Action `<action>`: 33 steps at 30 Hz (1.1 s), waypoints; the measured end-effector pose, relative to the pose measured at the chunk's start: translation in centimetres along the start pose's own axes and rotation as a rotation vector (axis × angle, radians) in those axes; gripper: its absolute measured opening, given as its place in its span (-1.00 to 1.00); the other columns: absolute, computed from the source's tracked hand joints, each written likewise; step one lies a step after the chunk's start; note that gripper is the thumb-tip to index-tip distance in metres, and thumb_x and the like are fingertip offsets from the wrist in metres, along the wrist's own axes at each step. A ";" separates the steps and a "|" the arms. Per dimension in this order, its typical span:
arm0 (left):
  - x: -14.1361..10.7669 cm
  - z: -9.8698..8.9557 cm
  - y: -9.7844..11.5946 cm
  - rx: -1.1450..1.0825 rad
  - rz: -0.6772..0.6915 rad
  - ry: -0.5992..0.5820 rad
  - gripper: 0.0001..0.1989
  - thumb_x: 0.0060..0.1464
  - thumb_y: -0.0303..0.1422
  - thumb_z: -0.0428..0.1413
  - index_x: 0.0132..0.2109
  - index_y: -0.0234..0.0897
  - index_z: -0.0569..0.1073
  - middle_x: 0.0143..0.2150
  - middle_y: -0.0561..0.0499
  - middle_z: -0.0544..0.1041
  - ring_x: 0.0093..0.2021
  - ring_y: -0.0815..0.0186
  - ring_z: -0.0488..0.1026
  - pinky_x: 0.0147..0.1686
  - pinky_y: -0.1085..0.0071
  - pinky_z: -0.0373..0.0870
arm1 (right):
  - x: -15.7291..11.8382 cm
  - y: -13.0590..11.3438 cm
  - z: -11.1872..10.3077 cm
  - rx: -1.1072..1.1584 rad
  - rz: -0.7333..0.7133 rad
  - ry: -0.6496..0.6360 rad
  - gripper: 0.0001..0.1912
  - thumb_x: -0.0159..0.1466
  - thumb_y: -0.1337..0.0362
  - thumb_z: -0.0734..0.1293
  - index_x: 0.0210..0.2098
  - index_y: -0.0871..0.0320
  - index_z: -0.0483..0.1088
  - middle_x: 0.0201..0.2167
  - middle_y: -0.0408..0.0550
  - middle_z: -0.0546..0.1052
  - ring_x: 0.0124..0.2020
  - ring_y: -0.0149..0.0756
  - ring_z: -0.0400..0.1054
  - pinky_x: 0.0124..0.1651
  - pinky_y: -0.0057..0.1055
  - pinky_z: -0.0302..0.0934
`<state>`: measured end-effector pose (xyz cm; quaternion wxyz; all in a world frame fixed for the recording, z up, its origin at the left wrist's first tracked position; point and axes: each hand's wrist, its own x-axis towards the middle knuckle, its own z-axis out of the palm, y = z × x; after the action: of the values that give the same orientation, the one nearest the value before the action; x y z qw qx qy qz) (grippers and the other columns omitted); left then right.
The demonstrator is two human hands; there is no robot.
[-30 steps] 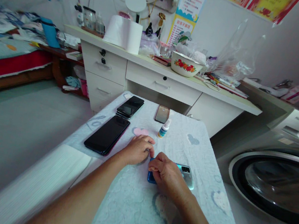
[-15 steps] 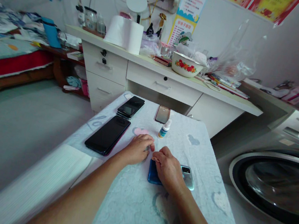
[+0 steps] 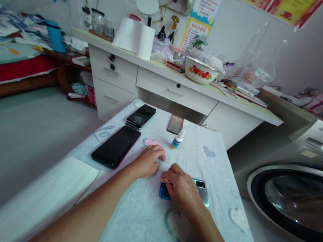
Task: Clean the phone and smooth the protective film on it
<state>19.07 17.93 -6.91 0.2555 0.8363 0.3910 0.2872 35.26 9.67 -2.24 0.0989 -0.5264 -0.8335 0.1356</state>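
Note:
A blue-to-silver phone (image 3: 204,193) lies back up on the cloth-covered table, its camera block at the far right corner. Over its left half is my right hand (image 3: 180,184), fingers curled and pressed together; what they pinch, if anything, is hidden. My left hand (image 3: 149,162) rests on the cloth left of the phone, fingers bent, thumb apart, nothing seen in it. Just beyond both hands stands a small white spray bottle (image 3: 177,139) with a blue and yellow label. To the left lies a large black phone (image 3: 116,145), screen up.
A stack of phones (image 3: 141,115) sits at the table's far left, and another phone (image 3: 176,124) near the far edge. Behind is a white desk (image 3: 162,81) bearing paper rolls (image 3: 146,41) and a flowered bowl (image 3: 201,71). A washing machine (image 3: 310,143) stands at right.
My right hand has shifted slightly toward me over the blue phone, so the gap to my left hand is wider. My left hand stays nearly in place.

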 end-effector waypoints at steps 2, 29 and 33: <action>0.0 0.1 -0.1 -0.005 0.005 0.005 -0.78 -0.12 -0.61 0.02 -0.30 -0.26 0.40 -0.10 -0.06 0.41 0.04 0.22 0.30 0.11 0.24 0.22 | 0.3 -0.1 0.2 -0.011 0.033 0.028 -0.80 0.28 0.40 0.18 -0.33 0.13 0.43 -0.30 -0.11 0.35 -0.37 -0.44 0.28 -0.31 -0.53 0.07; 0.1 -0.2 0.3 0.012 -0.017 -0.022 -0.79 -0.09 -0.60 0.04 -0.30 -0.25 0.42 -0.08 -0.05 0.41 0.05 0.20 0.30 0.11 0.22 0.22 | 1.1 0.2 1.0 -0.092 0.094 0.076 -0.79 0.33 0.33 0.14 -0.25 0.08 0.41 -0.23 -0.10 0.40 -0.32 -0.39 0.30 -0.32 -0.52 0.05; 0.1 -0.2 0.4 0.011 -0.009 -0.029 -0.78 -0.10 -0.61 0.03 -0.30 -0.25 0.41 -0.08 -0.05 0.41 0.05 0.21 0.30 0.12 0.21 0.21 | 0.8 0.9 0.8 -0.104 0.110 0.059 -0.78 0.32 0.36 0.14 -0.27 0.09 0.42 -0.25 -0.08 0.40 -0.32 -0.38 0.30 -0.33 -0.51 0.03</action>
<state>19.20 17.82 -6.49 0.2577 0.8401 0.3926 0.2716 35.41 10.64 -3.23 0.0884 -0.5795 -0.8061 0.0817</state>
